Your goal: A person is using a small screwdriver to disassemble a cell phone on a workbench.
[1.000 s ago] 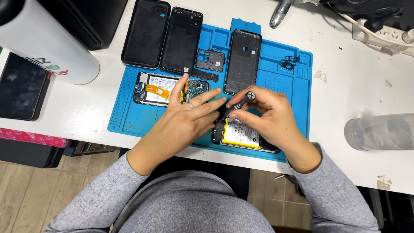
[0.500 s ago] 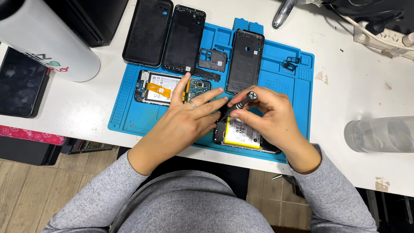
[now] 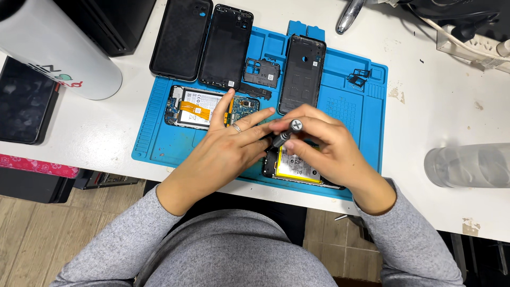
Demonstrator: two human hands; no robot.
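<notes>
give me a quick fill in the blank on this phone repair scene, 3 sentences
1. The right hand grips a small ____ above the opened phone with the yellow battery.
2. The phones and parts lie on a ____ work mat.
3. The left hand wears a ____ on one finger.

Missing words: screwdriver; blue; ring

A white table (image 3: 435,111) holds a blue mat (image 3: 159,143) in the middle, a big white cylinder (image 3: 48,48) at ten o'clock, a clear bottle (image 3: 467,165) at three.
</notes>
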